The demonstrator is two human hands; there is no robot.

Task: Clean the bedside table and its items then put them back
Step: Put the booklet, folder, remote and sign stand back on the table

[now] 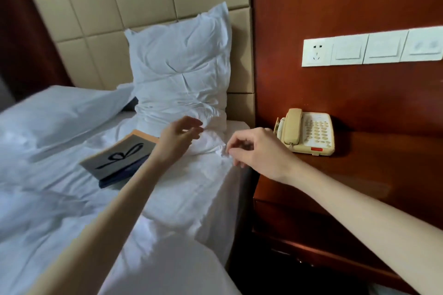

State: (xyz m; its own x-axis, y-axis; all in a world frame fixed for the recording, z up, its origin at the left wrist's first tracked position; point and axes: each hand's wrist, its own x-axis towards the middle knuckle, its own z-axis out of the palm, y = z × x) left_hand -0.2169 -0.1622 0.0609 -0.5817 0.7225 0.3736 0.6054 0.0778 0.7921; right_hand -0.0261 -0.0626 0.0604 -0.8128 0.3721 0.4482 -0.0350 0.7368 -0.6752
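Note:
The dark red wooden bedside table [374,175] stands right of the bed, with a beige telephone [308,134] at its back left corner. A grey card with a black bow drawing [117,155] lies on the bed on top of a dark blue folder [124,173]. My left hand [178,137] hovers over the bed in front of the pillow, fingers relaxed and holding nothing. My right hand [254,148] is at the bed's right edge, its curled fingertips pinching a crumpled white cloth [226,154] that blends with the sheet.
A white pillow [182,67] leans upright on the padded beige headboard [143,2]. A white duvet [60,187] covers the bed. A socket and switch panel [371,48] sits on the wooden wall above the telephone. The table has a drawer front [311,235] below its top.

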